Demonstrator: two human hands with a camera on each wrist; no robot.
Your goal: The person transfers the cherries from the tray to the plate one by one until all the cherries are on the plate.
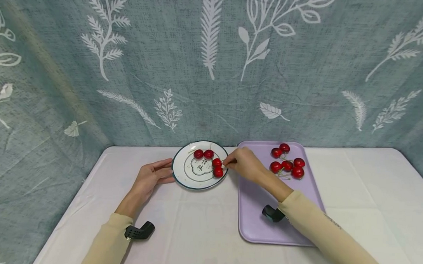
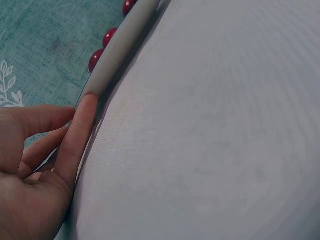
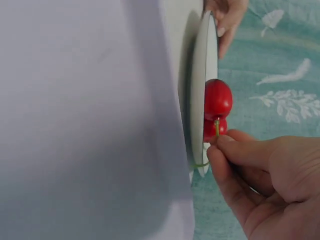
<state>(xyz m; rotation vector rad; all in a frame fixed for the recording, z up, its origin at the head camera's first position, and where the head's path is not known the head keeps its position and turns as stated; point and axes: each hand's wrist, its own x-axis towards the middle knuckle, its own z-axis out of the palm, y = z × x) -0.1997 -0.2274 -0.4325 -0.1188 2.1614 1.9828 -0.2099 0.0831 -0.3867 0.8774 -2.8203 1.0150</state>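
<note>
A white plate [image 1: 185,175] with a dark blue rim and printed characters lies on the table. My left hand [image 1: 147,180] touches its left edge with extended fingers; in the left wrist view one fingertip [image 2: 89,105] rests against the rim. Two red cherries [image 1: 203,154] sit near the plate's back. At its right side are two more, an upper cherry [image 1: 217,162] and a lower cherry [image 1: 218,172]. My right hand [image 1: 246,163] pinches a green cherry stem [image 3: 217,128] there, between thumb and forefinger. Whether both right-side cherries hang from that stem, I cannot tell.
To the right of the plate lies a purple tray [image 1: 253,223] with several cherries [image 1: 287,165] and their stems in its back half. My right forearm crosses above it. A white cloth [image 1: 194,229] covers the table. Behind hangs a blue-green curtain [image 1: 185,70] with white leaf prints.
</note>
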